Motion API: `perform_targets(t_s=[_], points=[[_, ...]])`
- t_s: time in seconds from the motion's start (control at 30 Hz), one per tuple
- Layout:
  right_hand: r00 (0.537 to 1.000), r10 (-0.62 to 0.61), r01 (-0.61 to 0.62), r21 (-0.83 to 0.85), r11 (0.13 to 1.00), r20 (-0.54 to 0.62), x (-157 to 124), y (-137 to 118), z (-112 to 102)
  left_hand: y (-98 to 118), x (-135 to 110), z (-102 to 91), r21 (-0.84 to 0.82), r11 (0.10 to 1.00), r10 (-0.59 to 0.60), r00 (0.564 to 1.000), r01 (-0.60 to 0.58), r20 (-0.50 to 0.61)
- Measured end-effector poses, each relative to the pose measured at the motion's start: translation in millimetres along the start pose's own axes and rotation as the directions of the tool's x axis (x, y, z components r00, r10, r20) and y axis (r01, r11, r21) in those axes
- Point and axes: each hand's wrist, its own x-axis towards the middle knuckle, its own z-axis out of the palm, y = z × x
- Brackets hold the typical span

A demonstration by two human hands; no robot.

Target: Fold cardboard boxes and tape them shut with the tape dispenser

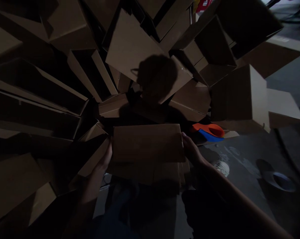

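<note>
A brown cardboard box [147, 143] is held level in front of me, its long side facing up. My left hand [108, 154] presses against its left end, and my right hand [192, 149] grips the right end with the fingers along the edge. Under and in front of it, other cardboard [142, 172] lies in shadow. Just beyond my right hand are an orange object [211, 129] and a blue one [209, 135], both curved; their kind is unclear.
Many open cardboard boxes [65, 26] pile up ahead and on the left, with one box [239, 94] on the right. A tape roll-like ring [280, 181] lies on the grey floor [249, 166]. My head's shadow falls across a cardboard flap [130, 43]. Light is dim.
</note>
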Motion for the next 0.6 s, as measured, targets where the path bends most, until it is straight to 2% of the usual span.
perform_targets(t_s=[0.1,0.17,0.27,0.33,0.43,0.6], points=[[0.994,-0.073,0.079,0.067,0.995,-0.086,1.4,-11.2,-4.0,5.1,-3.2,-2.5,-0.151,0.984,-0.088,0.996,0.092,0.034],[0.988,-0.064,0.082,0.130,0.988,-0.137,3.4,-15.9,-6.4,7.9,-3.1,-5.3,-0.232,0.966,-0.099,0.991,0.117,0.088],[0.976,-0.002,0.041,0.176,0.983,-0.218,6.5,-13.9,-4.4,9.3,-1.4,-4.1,-0.312,0.947,-0.021,0.983,0.079,0.185],[0.977,0.034,-0.012,0.103,0.995,-0.209,6.3,-9.8,-0.1,8.6,-0.2,-0.1,-0.355,0.933,0.023,0.978,0.053,0.206],[0.986,0.043,-0.058,-0.089,0.994,-0.159,1.0,-9.7,4.8,6.3,1.7,3.9,-0.383,0.923,0.024,0.989,0.033,0.144],[0.997,0.053,-0.072,-0.405,0.911,-0.058,-11.8,-30.0,0.3,-10.3,9.2,-6.7,-0.293,0.954,-0.092,0.993,0.067,-0.071]])
